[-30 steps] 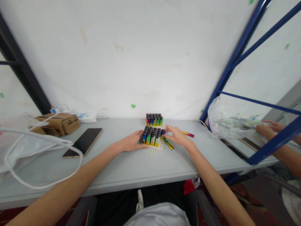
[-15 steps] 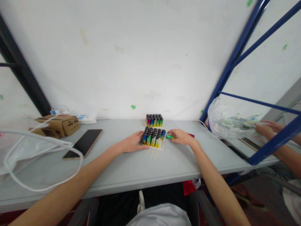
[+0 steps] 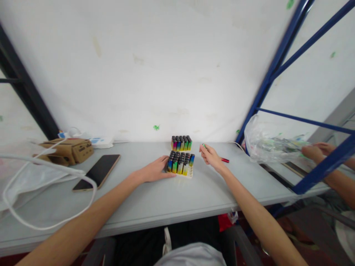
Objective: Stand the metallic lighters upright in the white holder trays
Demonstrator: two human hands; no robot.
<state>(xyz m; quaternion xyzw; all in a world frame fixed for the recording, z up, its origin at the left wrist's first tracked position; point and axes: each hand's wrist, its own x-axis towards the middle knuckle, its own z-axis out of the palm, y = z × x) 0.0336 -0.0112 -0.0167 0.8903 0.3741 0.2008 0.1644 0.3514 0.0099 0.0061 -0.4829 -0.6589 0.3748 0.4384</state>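
Note:
A white tray stands on the desk, filled with several upright lighters that have black tops and bright, multicoloured bodies. At its right side some slots show without lighters. My left hand grips the tray's left side, thumb along the front and fingers behind. Right of the tray, my right hand is closed around a green lighter, tilted and raised off the desk; the fingers hide most of it. A red lighter lies flat beyond my right wrist.
Behind the tray, a second block of upright lighters stands near the wall. On the left are a phone, a cardboard box and a looping white cable. At right, a blue frame, a plastic bag and another person's hands.
My right hand has picked up the green lighter from the desk, turning it upward. My left hand stays at the tray. The view has shifted slightly.

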